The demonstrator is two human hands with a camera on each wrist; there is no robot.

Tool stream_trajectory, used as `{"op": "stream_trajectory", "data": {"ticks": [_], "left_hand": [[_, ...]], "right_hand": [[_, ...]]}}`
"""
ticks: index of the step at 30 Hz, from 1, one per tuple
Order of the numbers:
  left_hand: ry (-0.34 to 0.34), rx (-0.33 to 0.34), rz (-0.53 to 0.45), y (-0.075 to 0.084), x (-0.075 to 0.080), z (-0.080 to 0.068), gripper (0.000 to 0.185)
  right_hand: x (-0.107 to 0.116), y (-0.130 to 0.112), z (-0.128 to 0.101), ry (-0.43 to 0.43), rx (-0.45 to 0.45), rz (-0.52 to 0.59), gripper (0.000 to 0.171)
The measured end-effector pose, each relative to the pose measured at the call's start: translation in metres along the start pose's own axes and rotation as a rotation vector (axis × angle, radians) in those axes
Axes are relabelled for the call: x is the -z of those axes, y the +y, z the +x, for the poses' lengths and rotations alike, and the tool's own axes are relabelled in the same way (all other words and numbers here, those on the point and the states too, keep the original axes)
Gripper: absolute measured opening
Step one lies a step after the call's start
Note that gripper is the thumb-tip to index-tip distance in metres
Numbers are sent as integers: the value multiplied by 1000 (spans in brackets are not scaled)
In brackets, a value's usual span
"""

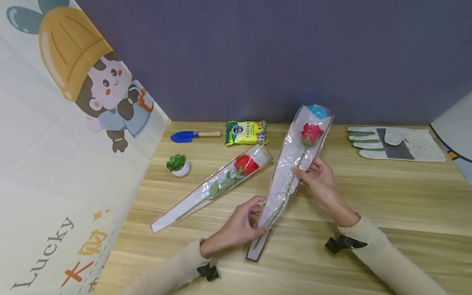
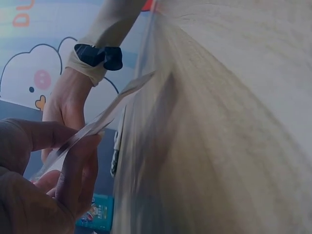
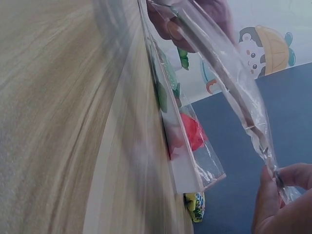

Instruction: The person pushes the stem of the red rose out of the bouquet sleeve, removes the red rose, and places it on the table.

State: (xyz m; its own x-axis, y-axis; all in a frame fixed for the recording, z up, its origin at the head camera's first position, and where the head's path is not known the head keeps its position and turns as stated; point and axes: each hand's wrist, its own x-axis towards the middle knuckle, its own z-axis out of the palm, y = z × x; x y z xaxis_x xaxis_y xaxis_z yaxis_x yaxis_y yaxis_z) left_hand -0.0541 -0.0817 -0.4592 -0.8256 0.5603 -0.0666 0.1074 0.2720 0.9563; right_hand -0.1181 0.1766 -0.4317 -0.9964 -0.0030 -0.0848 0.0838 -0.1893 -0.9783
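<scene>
I see a wrapped rose point(image 1: 291, 164) held just above the wooden table point(image 1: 387, 196), near its front middle: a red bloom on a thin green stem inside a long, clear plastic sleeve backed with white, narrowing to a point at the lower end. My left hand point(image 1: 239, 227) pinches the narrow lower end of the sleeve, thumb and fingers curled onto it, and my right hand point(image 1: 321, 182) grips the sleeve partway up the stem, fingers closed on the plastic. A second wrapped rose point(image 1: 217, 184) lies flat on the table just to the left, apart from the held one. Only the head view gives me the whole layout: a blue trowel point(image 1: 193, 135), a yellow-green bag point(image 1: 246, 132), a small potted succulent point(image 1: 178, 164) and a pair of work gloves point(image 1: 394, 143) along the far side. The left wrist view adds the sleeve's thin edge caught between my left fingertips point(image 2: 73, 165), with the table smeared by blur. The right wrist view shows the clear film stretched taut between both hands, and the second rose lying below it.
</scene>
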Motion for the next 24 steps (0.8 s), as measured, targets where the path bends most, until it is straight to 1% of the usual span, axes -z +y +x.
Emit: {"op": "stream_trajectory", "data": {"ticks": [11, 14, 20, 24], "left_hand": [[15, -19, 19, 5, -2, 6, 69], [19, -27, 18, 6, -2, 8, 68], [37, -61, 7, 5, -2, 12, 66], [46, -59, 0, 6, -2, 13, 66]], "right_hand": [[-2, -1, -7, -9, -23, -13, 43], [-3, 2, -9, -16, -17, -22, 45], [-5, 5, -10, -6, -4, -37, 42], [-8, 5, -12, 4, -3, -69, 45]]}}
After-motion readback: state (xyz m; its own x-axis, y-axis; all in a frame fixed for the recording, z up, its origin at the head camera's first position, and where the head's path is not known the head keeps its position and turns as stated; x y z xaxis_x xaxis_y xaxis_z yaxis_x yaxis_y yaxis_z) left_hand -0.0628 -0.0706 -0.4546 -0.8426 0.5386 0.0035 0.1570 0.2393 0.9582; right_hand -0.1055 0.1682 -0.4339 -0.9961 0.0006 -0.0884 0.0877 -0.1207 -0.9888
